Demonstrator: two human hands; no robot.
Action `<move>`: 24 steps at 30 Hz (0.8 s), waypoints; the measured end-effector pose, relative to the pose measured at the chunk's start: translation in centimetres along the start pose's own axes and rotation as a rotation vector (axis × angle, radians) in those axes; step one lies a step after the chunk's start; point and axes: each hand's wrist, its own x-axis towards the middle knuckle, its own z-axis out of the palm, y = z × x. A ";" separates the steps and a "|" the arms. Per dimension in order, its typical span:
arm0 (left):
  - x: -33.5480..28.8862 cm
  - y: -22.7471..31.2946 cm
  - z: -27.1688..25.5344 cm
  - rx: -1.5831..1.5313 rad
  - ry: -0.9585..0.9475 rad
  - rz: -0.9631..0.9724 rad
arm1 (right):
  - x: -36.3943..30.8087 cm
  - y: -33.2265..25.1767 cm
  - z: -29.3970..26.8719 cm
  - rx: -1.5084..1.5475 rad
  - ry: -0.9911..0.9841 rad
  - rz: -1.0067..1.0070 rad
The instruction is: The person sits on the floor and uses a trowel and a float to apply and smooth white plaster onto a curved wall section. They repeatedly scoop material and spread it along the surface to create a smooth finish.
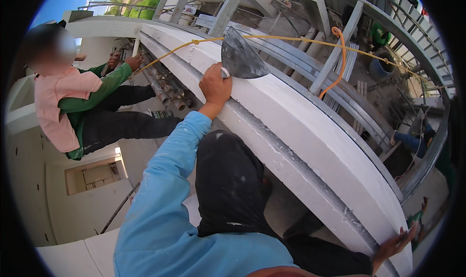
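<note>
An unfinished building site spreads around, with pale walls (77, 214) to the left and green grass (151, 1) beyond the railing at the top.

The left hand's fingers are clenched around the handle of a trowel (242, 58); this left hand (217, 88) is over the upper part of a long white beam (310, 131), and the trowel's dark, roughly triangular blade stands out past the knuckles. The right hand (395, 247) is at the beam's lower right end, fingers released and stretched out; whether its palm presses on the beam I cannot tell. A rough grey groove (286, 150) runs along the beam.

A knotted yellow rope (195, 42) passes behind the blade, and an orange cord (344, 53) hangs over a grey metal bar (335, 49). Nearer the body are a light blue sleeve (167, 160) and a knee in black trousers (225, 175). At the left, a co-worker (63, 109) in a pink and green top grips the rope's far end area, beside pipes (165, 88) lying below. A blue drum (381, 69) stands at the upper right.
</note>
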 end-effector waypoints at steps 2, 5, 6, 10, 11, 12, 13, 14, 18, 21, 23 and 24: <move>0.0 0.0 0.2 -0.004 0.011 0.004 | 0.0 0.0 0.0 -0.018 0.000 -0.010; -0.1 -0.2 0.3 -0.002 0.026 0.016 | 0.0 -0.1 0.0 0.045 0.020 0.016; -0.1 -0.2 0.3 -0.005 0.024 0.014 | 0.0 -0.2 0.0 0.022 0.011 0.004; -0.1 -0.2 0.3 -0.015 0.026 0.004 | 0.1 -0.8 0.0 -0.025 0.010 -0.030; 0.0 -0.2 0.3 -0.018 0.028 0.006 | 0.1 -0.9 0.0 -0.045 0.016 -0.032; 0.0 -0.2 0.2 -0.023 0.029 0.009 | 0.2 -1.1 0.1 0.000 0.016 -0.033; 0.0 -0.1 0.2 -0.029 0.031 0.012 | 0.2 -1.2 0.1 0.026 0.017 -0.032; 0.1 -0.1 0.1 -0.016 0.026 0.006 | 0.2 -1.3 0.1 0.052 0.019 -0.030; 0.1 -0.1 0.1 0.007 0.027 0.006 | 0.3 -1.4 0.0 0.066 0.016 -0.001; 0.2 -0.1 0.2 -0.004 0.034 0.014 | 0.3 -1.4 0.0 0.043 0.014 -0.008; 0.2 -0.1 0.1 -0.005 0.027 0.014 | 0.3 -1.4 0.0 0.031 0.015 -0.021; 0.2 -0.1 0.1 -0.004 0.022 0.012 | 0.3 -1.5 0.0 0.041 0.019 -0.014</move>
